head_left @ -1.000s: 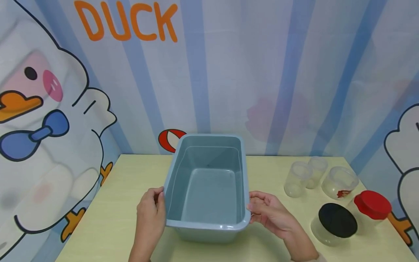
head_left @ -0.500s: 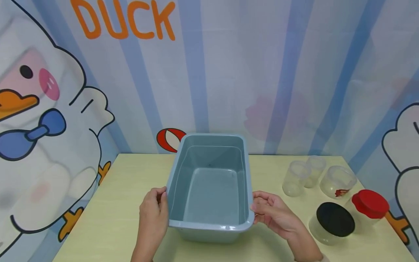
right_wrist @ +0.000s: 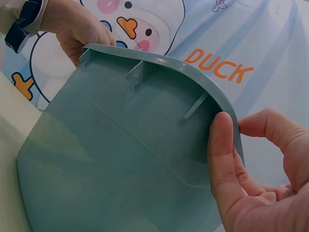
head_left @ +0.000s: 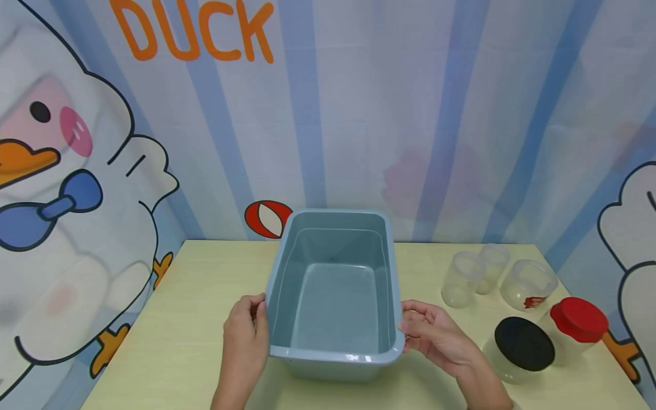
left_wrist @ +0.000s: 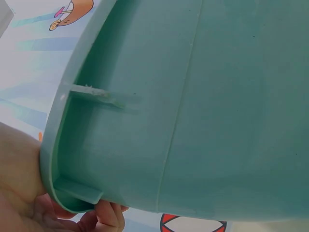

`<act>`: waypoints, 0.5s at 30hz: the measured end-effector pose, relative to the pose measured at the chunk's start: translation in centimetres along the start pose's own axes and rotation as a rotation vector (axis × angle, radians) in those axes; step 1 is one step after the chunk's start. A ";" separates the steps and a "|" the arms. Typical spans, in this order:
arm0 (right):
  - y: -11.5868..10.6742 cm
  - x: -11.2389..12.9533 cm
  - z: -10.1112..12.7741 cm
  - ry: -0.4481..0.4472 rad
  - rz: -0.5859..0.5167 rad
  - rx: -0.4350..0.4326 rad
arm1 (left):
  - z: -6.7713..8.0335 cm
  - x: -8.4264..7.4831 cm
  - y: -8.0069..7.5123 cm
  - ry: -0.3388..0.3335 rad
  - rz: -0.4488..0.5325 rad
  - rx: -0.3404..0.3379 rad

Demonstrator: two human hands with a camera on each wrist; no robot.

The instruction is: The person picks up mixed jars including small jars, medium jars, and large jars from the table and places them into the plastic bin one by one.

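Bin (head_left: 335,296) sits slightly further right than a second ago, mid-table (head_left: 169,341) at the near edge, with left hand (head_left: 247,337) and right hand (head_left: 435,337) each curled on a side rim near the near corners. Looks like light, stiff, smooth plastic, empty, so the ribbed lip under the rim is likely the best hold. Mouth faces up; long axis runs near-to-far.
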State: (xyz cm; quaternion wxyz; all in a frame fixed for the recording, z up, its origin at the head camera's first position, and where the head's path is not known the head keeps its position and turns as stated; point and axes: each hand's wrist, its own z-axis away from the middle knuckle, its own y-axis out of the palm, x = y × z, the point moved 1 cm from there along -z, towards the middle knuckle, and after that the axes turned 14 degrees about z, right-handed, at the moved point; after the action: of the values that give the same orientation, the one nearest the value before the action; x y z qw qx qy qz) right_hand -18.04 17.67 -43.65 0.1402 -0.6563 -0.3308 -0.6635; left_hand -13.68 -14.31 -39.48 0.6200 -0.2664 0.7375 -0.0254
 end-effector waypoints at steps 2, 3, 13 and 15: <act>0.0 0.1 0.0 0.009 -0.001 -0.004 | 0.1 0.0 0.1 -0.004 0.003 -0.002; 0.0 0.1 0.1 0.015 -0.002 -0.006 | 0.1 0.0 0.1 -0.005 0.003 -0.004; -0.3 0.5 0.5 0.044 -0.001 -0.003 | 0.4 -0.1 0.4 -0.004 0.020 -0.011; -0.4 0.6 0.5 0.052 0.003 -0.001 | 0.5 -0.1 0.5 0.003 0.021 -0.016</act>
State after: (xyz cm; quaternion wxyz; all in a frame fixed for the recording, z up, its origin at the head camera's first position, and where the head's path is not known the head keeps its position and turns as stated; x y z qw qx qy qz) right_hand -17.91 18.44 -43.24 0.1494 -0.6393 -0.3257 -0.6804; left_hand -13.40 -13.74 -39.68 0.6170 -0.2633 0.7415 -0.0134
